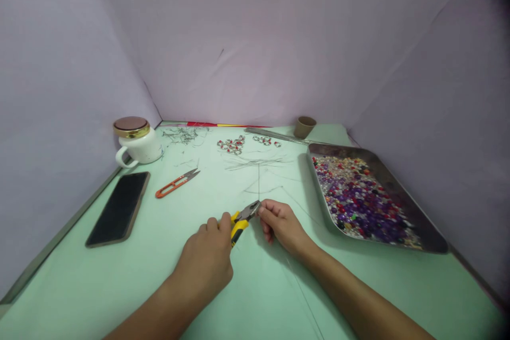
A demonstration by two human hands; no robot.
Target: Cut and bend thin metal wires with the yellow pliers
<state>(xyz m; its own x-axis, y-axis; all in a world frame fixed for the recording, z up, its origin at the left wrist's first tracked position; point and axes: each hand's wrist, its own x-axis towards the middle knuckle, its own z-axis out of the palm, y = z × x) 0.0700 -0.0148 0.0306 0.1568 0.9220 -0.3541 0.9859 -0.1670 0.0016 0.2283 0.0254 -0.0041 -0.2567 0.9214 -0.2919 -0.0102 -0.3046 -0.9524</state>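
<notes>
My left hand [209,249] is wrapped round the yellow and black handles of a pair of pliers [240,224]. The pliers' grey jaws point up and right, to the fingertips of my right hand [281,223]. There my right thumb and forefinger pinch a thin wire [258,181], which stands up from the jaws. Whether the jaws touch the wire is too small to tell. Beyond the hands lie loose cut wires [258,162]. Further back are small clusters of red and clear beads [231,144] and a smaller group of beads [263,140].
A metal tray [402,175] of mixed beads stands at the right. Orange thread snips [175,184], a phone [118,210] and a lidded white mug [141,146] are on the left. Behind lie tangled wire scraps [183,135], long wires [279,134] and a brown cup [305,127].
</notes>
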